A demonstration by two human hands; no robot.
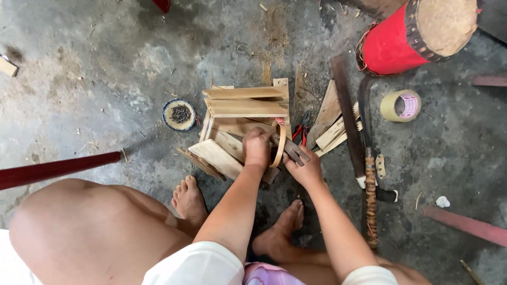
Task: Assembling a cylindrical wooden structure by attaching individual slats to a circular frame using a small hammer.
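Two hands meet at the near right corner of a small wooden slat frame [244, 108] that lies on the floor just ahead of the person's bare feet. From my remote seat I read the step in hand as fixing a thin curved wooden strip [280, 143] to that corner. The left hand [257, 149] is fisted, its fingers closed over the frame's edge and the inner side of the strip, pinning both in place. The right hand [304, 170] has its fingers wrapped round a dark, flat-ended tool [293, 151] whose tip lies against the strip. It may be a hammer head or a chisel, but the view is too small for me to say which.

I judge that the next move calls for the left hand to keep the strip hard against the slat while the tool works close to those knuckles, so a short, controlled stroke would suit better than a swing. A round tin of nails [180, 114] stands just to the left of the frame, within the left hand's reach.

The surface is a rough grey concrete floor [105, 79], stained and littered with sawdust and chips. Red-handled pliers [301, 132] lie beside the frame. To the right of them are loose offcuts [328, 122], a long dark saw blade [346, 119] and a knife with a bound handle [371, 198]. Further off I see a roll of tape [401, 105] and a red drum [409, 34] lying on its side. A red rod [53, 170] crosses the left edge.
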